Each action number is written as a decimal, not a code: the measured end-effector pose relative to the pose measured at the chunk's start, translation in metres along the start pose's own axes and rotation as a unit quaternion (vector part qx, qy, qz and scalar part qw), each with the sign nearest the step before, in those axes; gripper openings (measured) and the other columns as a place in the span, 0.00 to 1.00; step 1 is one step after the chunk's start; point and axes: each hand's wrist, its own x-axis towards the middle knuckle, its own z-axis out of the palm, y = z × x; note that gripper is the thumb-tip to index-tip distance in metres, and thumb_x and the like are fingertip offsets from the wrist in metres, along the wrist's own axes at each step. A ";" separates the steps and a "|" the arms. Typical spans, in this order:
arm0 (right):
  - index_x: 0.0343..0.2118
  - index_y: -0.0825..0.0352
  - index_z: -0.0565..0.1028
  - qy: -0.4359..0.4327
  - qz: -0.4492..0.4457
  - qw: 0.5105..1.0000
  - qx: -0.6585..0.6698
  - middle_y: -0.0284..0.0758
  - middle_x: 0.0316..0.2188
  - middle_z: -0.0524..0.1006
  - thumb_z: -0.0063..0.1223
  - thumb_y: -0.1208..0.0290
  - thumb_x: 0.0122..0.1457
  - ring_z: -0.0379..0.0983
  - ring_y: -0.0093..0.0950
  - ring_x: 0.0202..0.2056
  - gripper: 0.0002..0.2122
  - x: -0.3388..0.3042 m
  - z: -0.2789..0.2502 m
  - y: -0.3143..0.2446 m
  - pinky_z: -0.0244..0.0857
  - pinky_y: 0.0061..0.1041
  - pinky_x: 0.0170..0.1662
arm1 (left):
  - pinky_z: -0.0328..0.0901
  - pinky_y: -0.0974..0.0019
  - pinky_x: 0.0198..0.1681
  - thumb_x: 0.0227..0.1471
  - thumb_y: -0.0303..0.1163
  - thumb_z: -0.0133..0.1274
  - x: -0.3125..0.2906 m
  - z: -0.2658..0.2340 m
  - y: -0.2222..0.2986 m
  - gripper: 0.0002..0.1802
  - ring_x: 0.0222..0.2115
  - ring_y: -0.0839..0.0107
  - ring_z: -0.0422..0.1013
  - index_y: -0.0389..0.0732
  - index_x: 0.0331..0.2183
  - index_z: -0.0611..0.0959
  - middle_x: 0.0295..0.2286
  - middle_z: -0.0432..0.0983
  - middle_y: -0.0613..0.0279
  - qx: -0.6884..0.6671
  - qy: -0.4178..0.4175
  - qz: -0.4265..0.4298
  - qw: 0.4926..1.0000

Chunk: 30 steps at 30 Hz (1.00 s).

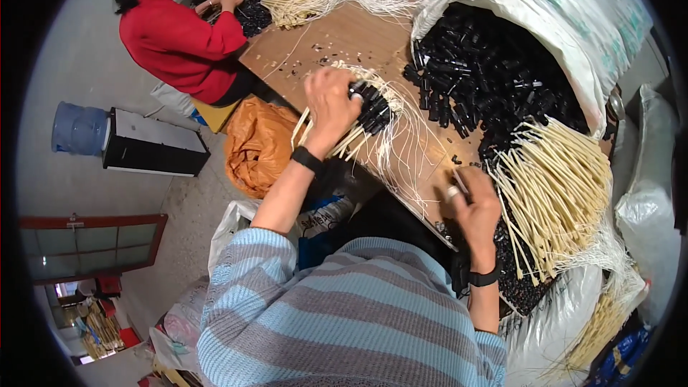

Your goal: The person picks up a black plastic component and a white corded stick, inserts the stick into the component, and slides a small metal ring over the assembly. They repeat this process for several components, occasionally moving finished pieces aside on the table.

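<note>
Black-capped bundle point(374, 109): cream sticks point(352, 137), loose white strings point(387, 147); left fingers point(341, 80) holding it; right fingers point(479, 185) bent, grip unclear.

Black tubes point(466, 89), pale sticks point(555, 186) on table point(351, 36)

Bulk parts mark the room as a small assembly workshop: black plastic pieces point(494, 79) spill from a wide white sack point(573, 36) across a wooden worktable point(365, 32), cream-coloured rods point(555, 186) lie heaped alongside, and a co-worker in red point(172, 46) sits handling black pieces at the far corner.
</note>
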 end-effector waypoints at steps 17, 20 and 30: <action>0.25 0.64 0.78 0.107 0.165 0.946 -0.258 0.39 0.21 0.76 0.64 0.69 0.48 0.72 0.38 0.22 0.06 -0.070 -0.077 0.066 0.63 0.31 0.25 | 0.65 0.56 0.46 0.42 0.27 0.56 -0.008 0.095 0.119 0.15 0.43 0.54 0.67 0.44 0.36 0.84 0.37 0.73 0.55 -0.149 -0.250 0.121 0.949; 0.25 0.64 0.78 0.087 0.153 0.943 -0.284 0.40 0.24 0.76 0.63 0.72 0.45 0.74 0.40 0.24 0.05 -0.074 -0.089 0.069 0.64 0.35 0.26 | 0.64 0.57 0.47 0.40 0.29 0.58 -0.016 0.092 0.120 0.13 0.42 0.55 0.67 0.47 0.34 0.85 0.36 0.72 0.56 -0.181 -0.271 0.132 0.936; 0.24 0.66 0.74 0.058 0.098 0.933 -0.342 0.41 0.22 0.72 0.57 0.76 0.44 0.70 0.42 0.22 0.04 -0.065 -0.086 0.061 0.62 0.38 0.26 | 0.64 0.55 0.37 0.32 0.25 0.60 -0.027 0.089 0.120 0.10 0.34 0.58 0.70 0.39 0.26 0.80 0.32 0.74 0.57 -0.080 -0.206 0.156 0.963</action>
